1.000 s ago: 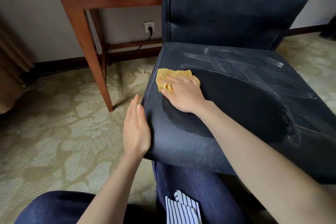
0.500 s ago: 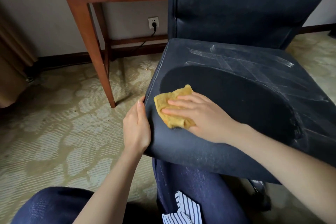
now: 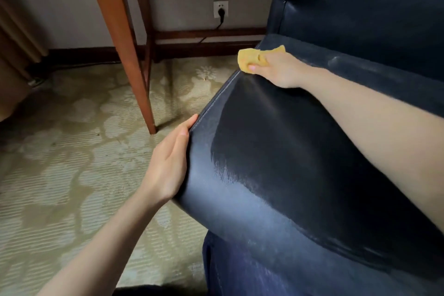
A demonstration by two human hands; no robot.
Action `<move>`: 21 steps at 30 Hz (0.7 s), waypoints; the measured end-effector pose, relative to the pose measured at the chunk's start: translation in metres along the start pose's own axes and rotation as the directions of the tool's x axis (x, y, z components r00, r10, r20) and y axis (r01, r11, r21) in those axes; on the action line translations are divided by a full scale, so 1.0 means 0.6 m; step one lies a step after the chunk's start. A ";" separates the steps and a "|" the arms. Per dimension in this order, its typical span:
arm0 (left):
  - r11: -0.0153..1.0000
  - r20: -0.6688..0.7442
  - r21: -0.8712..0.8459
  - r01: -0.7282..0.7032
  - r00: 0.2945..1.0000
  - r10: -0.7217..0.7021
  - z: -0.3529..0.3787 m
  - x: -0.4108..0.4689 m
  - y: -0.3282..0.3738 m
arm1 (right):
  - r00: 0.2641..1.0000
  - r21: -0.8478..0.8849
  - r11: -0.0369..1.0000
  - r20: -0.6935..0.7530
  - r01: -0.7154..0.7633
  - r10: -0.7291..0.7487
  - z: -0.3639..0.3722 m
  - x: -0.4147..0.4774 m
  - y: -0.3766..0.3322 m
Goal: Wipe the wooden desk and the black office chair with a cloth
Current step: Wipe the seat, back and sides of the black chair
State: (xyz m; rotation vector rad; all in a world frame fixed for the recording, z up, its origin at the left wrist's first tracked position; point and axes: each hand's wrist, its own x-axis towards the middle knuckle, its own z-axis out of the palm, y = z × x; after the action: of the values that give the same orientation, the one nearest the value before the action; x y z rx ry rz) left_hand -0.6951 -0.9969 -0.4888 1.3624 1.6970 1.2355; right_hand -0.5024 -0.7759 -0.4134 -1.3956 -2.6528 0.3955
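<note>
Right hand (image 3: pixel 280 69) grips the yellow cloth (image 3: pixel 248 59) at the black chair seat's (image 3: pixel 276 163) 11 o'clock edge; left hand (image 3: pixel 170 163), fingers straight, rests flat against its 8 o'clock side.

Bare left hand (image 3: pixel 168 163), right hand (image 3: pixel 281 67) and both forearms up to frame edge; dark navy trousers (image 3: pixel 240 274) (denim-like weave) at bottom of view.

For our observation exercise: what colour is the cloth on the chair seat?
Yellow-orange; the cloth shows best in the head view, gripped by the right hand.
</note>
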 end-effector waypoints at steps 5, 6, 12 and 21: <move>0.996 0.071 -0.093 -0.007 0.997 0.013 -0.009 0.031 -0.011 | 0.990 -0.155 0.977 -0.038 -0.144 0.139 -0.003 0.104 0.025; 0.995 0.074 -0.095 -0.006 0.997 0.013 -0.010 0.038 -0.015 | 0.989 -0.171 0.974 -0.019 -0.150 0.149 -0.003 0.117 0.024; 0.994 0.071 -0.110 0.001 0.997 0.007 -0.007 0.052 -0.025 | 0.999 -0.151 0.988 0.009 -0.041 0.043 0.001 0.084 0.003; 0.940 0.099 0.333 0.072 0.989 -0.111 -0.018 0.013 0.024 | 0.994 -0.122 0.988 0.080 0.090 -0.081 0.034 -0.022 -0.065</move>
State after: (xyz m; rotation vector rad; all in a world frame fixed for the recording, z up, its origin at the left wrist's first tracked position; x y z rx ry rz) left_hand -0.7014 -0.9921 -0.4709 1.4948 1.9195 0.8272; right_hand -0.5306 -0.8114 -0.4218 -1.3184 -2.8314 0.2811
